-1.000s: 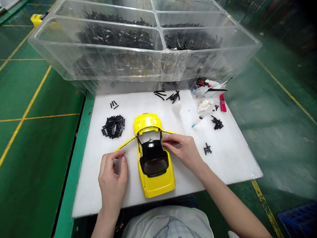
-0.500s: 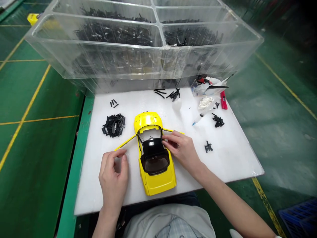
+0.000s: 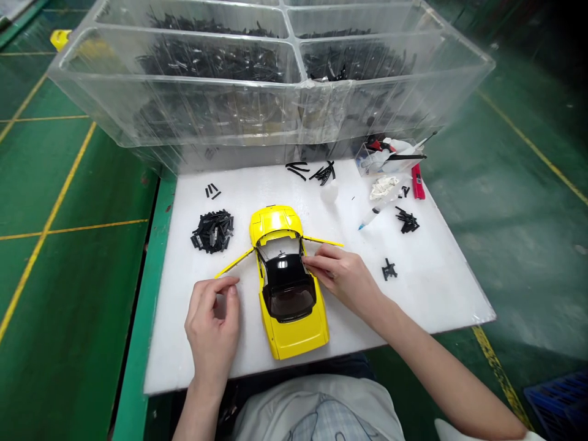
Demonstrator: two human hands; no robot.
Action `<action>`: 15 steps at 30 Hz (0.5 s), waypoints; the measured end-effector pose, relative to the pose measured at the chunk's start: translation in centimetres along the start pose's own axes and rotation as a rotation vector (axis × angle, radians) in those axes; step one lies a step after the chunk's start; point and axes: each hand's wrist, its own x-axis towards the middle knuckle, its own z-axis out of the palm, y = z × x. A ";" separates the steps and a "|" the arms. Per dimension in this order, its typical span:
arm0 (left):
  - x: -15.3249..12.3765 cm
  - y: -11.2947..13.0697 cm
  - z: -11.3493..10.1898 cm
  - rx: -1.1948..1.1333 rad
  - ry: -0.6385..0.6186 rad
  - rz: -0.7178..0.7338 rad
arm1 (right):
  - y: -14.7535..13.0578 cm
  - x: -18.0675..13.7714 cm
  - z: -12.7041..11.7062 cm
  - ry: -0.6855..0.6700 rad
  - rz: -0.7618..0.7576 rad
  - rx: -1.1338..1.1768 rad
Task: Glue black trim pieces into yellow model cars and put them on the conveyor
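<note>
A yellow model car body with a black roof and dark rear window lies upright on a white foam board, nose pointing away from me. Both doors are swung out: the left door and the right door. Beside the left door's tip is my left hand, fingers curved and the thumb apart, holding nothing. At the right door opening, the fingers of my right hand press together against the cabin's edge. Whatever they may pinch there is hidden.
A clear divided bin of black parts stands behind the foam board. On the board are a heap of black strips, curved black strips, black pieces, a glue bottle, a red cutter and a tool box.
My right hand's fingers have straightened a little and come closer together at the cabin's right edge. The left hand has hardly moved. The whole view has shifted slightly.
</note>
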 end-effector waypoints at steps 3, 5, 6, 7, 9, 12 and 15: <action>0.7 0.9 -1.0 -0.084 -0.012 0.035 | 0.0 -0.2 -1.0 -0.127 -0.074 -0.154; 2.7 2.5 -1.5 -0.127 -0.080 0.106 | 0.1 0.0 -1.4 -0.183 -0.120 -0.228; 4.1 3.6 -1.5 -0.129 -0.148 0.161 | 0.1 0.1 -1.5 -0.201 -0.140 -0.253; 5.7 4.9 -1.1 -0.103 -0.254 0.231 | 0.1 0.2 -1.6 -0.212 -0.159 -0.270; 9.2 7.6 0.4 0.005 -0.543 0.364 | 0.2 0.3 -1.6 -0.223 -0.185 -0.277; 13.3 11.5 4.1 0.441 -1.011 0.530 | 0.4 0.4 -1.5 -0.227 -0.200 -0.250; 15.0 13.9 7.5 0.597 -1.175 0.536 | 0.5 0.4 -1.5 -0.231 -0.198 -0.232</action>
